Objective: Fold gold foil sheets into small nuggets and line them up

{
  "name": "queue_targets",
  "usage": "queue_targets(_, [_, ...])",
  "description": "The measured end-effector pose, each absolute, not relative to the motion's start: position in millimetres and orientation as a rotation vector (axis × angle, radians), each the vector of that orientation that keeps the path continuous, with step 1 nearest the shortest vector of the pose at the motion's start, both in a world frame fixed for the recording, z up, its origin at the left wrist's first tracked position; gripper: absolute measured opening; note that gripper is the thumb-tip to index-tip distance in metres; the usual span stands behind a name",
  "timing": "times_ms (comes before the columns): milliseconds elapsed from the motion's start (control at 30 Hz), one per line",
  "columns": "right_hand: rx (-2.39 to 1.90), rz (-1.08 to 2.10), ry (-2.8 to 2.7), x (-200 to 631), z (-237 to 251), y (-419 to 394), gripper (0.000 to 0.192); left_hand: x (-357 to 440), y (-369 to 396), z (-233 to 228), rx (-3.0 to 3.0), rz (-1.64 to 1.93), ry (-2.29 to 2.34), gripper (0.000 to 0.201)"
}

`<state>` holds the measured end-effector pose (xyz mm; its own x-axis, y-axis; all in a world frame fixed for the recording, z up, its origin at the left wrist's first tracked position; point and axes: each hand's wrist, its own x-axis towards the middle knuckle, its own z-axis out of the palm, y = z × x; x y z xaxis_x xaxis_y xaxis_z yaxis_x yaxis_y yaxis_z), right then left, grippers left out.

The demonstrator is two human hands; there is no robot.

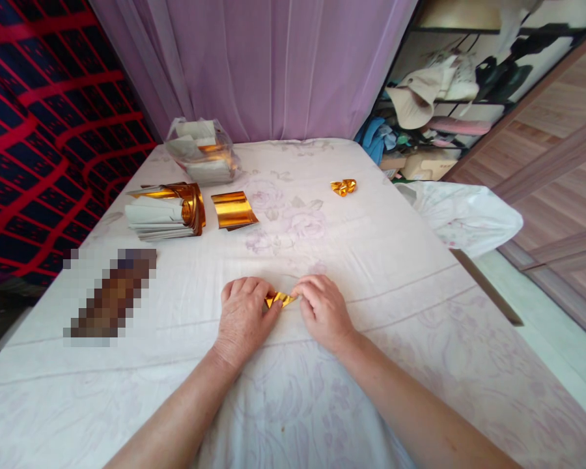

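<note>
Between my two hands, low on the cloth-covered table, lies a small folded piece of gold foil paper [280,299]. My left hand [245,312] grips its left end, fingers curled over it and the thumb along the near side. At the right end, the fingertips of my right hand [323,311] pinch the foil. Part of the piece is hidden under the fingers. Beyond my hands are a short stack of gold foil sheets [234,210] and, farther right, a folded gold foil piece [344,187].
A thick fanned bundle of gold foil paper [166,212] sits at the left, with a clear plastic bag [202,151] of more sheets behind it. A pixelated patch covers something at the left. Shelves [449,101] and a white plastic bag [463,215] are beyond the right edge.
</note>
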<state>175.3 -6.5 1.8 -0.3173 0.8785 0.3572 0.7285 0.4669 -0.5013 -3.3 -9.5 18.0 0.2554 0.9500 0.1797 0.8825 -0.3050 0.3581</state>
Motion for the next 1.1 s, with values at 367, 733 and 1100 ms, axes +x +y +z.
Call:
queue_targets(367, [-1.269,0.239,-2.355,169,8,-20,0.024,-25,-4,15,2.352,0.575,1.497,0.021])
queue_targets(733, [-1.283,0.172,-2.364,166,7,-19,0.025,-45,3,9,2.492,0.596,1.39,0.023])
queue_targets(1100, [-1.261,0.228,-2.346,176,7,-14,0.015,-32,-3,14,2.608,0.644,1.338,0.022])
